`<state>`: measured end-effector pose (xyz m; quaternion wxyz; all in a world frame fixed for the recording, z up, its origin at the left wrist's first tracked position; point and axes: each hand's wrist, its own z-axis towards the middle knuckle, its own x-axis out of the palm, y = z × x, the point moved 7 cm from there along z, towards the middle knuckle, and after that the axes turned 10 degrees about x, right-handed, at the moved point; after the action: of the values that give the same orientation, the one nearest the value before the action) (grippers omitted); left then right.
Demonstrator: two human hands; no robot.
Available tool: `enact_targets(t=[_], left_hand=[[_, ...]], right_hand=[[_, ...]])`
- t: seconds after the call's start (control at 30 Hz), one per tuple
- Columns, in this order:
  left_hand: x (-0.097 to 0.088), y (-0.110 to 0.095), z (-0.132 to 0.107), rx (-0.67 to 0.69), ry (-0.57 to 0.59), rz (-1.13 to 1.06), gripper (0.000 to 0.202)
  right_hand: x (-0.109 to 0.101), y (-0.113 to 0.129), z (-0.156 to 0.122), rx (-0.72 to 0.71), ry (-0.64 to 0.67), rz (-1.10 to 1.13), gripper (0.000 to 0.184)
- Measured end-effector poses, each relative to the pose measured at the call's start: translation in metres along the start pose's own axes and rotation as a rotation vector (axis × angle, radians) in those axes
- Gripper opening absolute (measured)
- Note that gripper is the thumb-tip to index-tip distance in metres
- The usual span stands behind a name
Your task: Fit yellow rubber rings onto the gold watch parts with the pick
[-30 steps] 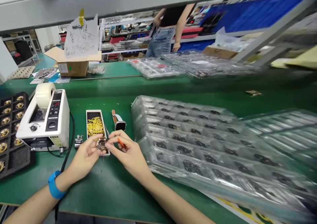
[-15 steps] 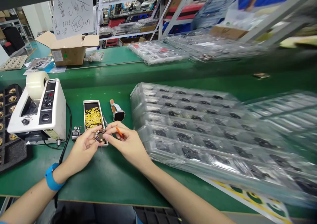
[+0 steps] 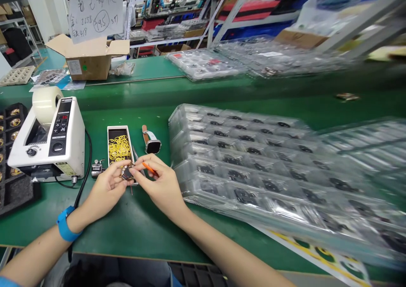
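Observation:
My left hand (image 3: 106,189) is closed, its fingertips gripping the edge of a small round watch part (image 3: 127,172) with a dark centre and a gold-coloured, notched rim. Thin wire-like strands hang below it. My right hand (image 3: 161,183) is closed around a slim orange tool (image 3: 149,169), while its thumb and fingertips touch the round part's right side. The tool's tip is hidden. Just behind both hands lies a white box (image 3: 109,145) holding many thin yellow rings (image 3: 119,147). A smartwatch (image 3: 152,146) with a light strap lies beyond my right hand.
On the left stand a white tape dispenser (image 3: 71,139), a metal tally counter (image 3: 97,168) and a black foam tray (image 3: 22,194) of gold-coloured round parts. Stacked clear plastic trays (image 3: 241,168) fill the right. A cardboard box (image 3: 95,67) sits on the rear ledge.
The centre of the round part now looks dark, where it looked lighter before. My right fingertips have shifted slightly over it. The view has moved a little.

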<state>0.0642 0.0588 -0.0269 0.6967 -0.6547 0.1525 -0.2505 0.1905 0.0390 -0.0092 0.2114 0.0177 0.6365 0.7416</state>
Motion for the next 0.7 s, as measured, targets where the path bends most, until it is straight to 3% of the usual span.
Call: enact_targets(t=[0.27,0.37,0.53,0.7], left_hand=[[0.0,0.002,0.002,0.004,-0.014,0.005,0.035],[-0.003,0.004,0.003,0.013,-0.069,-0.03,0.029],[-0.01,0.002,0.002,0.023,-0.188,-0.029,0.03],[-0.009,0.001,0.0,0.028,-0.185,-0.005,0.025]], right_hand=[[0.004,0.002,-0.003,-0.064,-0.023,-0.064,0.014],[0.007,0.006,-0.008,-0.144,-0.036,-0.131,0.014],[0.004,0.012,-0.013,-0.247,-0.168,-0.281,0.007],[0.014,0.009,-0.004,-0.184,0.07,-0.214,0.011]])
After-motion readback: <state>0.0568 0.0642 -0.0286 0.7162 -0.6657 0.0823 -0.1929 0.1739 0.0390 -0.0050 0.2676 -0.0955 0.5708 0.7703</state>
